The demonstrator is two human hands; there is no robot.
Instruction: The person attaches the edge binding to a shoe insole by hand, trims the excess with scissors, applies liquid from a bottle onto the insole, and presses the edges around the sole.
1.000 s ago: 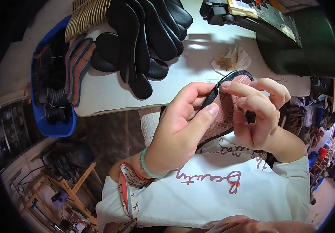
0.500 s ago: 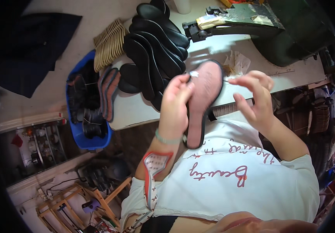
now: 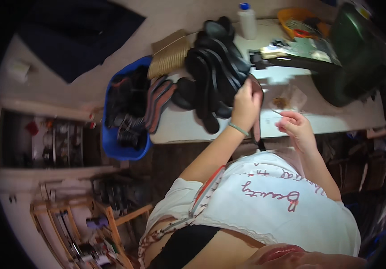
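Note:
My left hand (image 3: 246, 105) is closed around a sole-shaped insole (image 3: 256, 130) with a pink underside and dark rim. It is turned nearly edge-on, so little of its face shows. To the right, my right hand (image 3: 297, 127) pinches a thin, dark, pointed piece (image 3: 276, 112) between thumb and fingers; its kind is too small to make out. That hand stays apart from the insole. Just left of my left hand lies a pile of black insoles (image 3: 202, 76) on the white table (image 3: 179, 130).
A blue bin (image 3: 126, 154) with dark pieces stands left of the table, beside pink-lined insoles (image 3: 160, 105) and a tan ribbed stack (image 3: 168, 56). At the back are a white bottle (image 3: 247, 23) and a yellow basket (image 3: 287, 18). A dark green machine (image 3: 352, 62) stands at right.
The view has shifted. The insole has turned from showing its pink face to nearly edge-on. My right hand's spread fingers have drawn together around the thin piece.

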